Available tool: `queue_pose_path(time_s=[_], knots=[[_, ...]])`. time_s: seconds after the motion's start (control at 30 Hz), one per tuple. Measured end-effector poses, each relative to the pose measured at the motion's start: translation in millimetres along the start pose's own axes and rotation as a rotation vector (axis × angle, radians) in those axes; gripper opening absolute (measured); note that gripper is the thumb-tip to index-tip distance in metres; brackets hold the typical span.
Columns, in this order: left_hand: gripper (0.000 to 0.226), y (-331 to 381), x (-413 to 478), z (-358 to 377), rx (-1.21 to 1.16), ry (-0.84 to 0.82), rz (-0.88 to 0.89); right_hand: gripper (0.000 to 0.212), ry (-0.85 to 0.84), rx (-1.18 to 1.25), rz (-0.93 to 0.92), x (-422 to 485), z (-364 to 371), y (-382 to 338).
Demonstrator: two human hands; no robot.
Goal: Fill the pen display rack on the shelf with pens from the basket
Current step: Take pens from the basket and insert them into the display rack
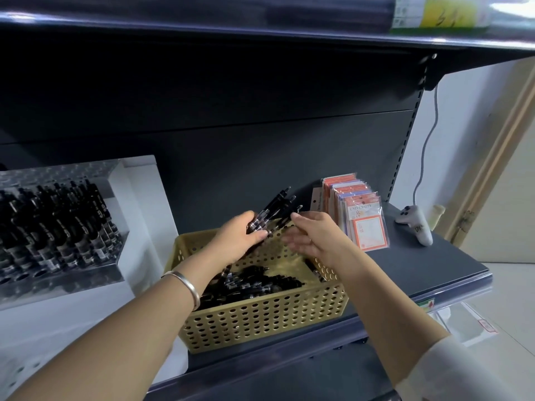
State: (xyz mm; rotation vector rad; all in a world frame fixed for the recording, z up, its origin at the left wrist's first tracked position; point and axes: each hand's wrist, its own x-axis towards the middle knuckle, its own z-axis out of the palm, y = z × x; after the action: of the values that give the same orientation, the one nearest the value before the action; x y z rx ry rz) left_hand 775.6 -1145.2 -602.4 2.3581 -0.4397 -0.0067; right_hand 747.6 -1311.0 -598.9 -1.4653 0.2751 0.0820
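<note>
Front packet [368,227] in the row of stationery packs on the shelf: "UNIVERSITY" printed across the top, with smaller characters below that are too small to read. White controller [417,225]: dark hand-marked letters, apparently "DN". White print on pens [58,227] in the rack is blurred. Yellow label [447,13] overhead and shelf-edge tag [427,304] are unreadable.

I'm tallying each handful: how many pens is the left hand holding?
3 pens gripped in the left hand, tops fanned side by side above the basket; more may hide behind them.
</note>
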Motion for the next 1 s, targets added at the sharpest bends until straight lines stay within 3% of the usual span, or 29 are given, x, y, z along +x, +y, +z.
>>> queue_pose_path(time_s=[0.1,0.3,0.43,0.6,0.73,0.87,1.0], knots=[[0.014,9,-6,-4,-0.003,-0.014,0.050,0.004,-0.080,0.164,-0.017,-12,8,-4],[0.014,18,-23,-21,-0.024,0.211,0.055,0.007,-0.062,0.212,-0.146,-25,28,-11],[0.012,29,-35,-41,-0.374,0.400,0.036,0.007,0.037,-0.091,-0.276,-35,40,-18],[0.012,35,-48,-63,-0.666,0.599,0.011,0.015,-0.226,-0.635,-0.448,-61,63,-22],[0.016,42,-55,-72,-0.954,0.725,-0.042,0.021,-0.266,-0.780,-0.490,-70,87,-28],[0.019,45,-68,-79,-1.184,0.723,-0.077,0.020,-0.279,-0.874,-0.574,-80,102,-36],[0.019,39,-79,-98,-1.237,0.737,-0.079,0.017,-0.327,-0.956,-0.549,-88,99,-40]])
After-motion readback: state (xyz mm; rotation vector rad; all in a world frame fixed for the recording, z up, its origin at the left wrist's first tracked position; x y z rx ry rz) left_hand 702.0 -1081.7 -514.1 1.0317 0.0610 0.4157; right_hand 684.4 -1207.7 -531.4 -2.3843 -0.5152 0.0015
